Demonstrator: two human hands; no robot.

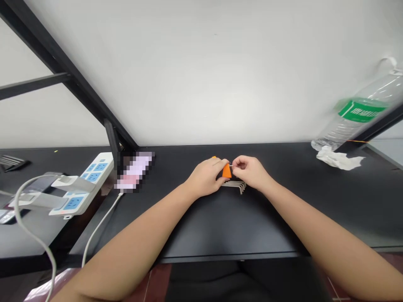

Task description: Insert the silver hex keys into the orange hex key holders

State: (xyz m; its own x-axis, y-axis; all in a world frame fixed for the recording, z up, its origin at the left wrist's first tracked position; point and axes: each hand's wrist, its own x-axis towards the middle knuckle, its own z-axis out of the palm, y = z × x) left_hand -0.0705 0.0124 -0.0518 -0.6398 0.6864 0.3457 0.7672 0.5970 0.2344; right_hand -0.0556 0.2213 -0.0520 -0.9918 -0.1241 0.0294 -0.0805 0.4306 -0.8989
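My left hand (pixel 206 177) is closed around an orange hex key holder (pixel 226 171), low over the black table. Beside it, my right hand (pixel 251 171) pinches a thin metal hex key (pixel 231 165) whose other end meets the holder's edge; most of that key is hidden by the fingers. Several silver L-shaped hex keys (pixel 237 184) lie side by side just below the holder, their bent ends pointing right and toward me. Whether these are attached to the holder I cannot tell.
A phone with a blurred screen (pixel 134 171) lies left, on a white cable (pixel 102 224). Farther left is a white power strip (pixel 94 178) with plugged-in chargers. At right are a clear plastic bottle (pixel 362 109) and crumpled tissue (pixel 338 158). A black frame (pixel 85 92) rises at left.
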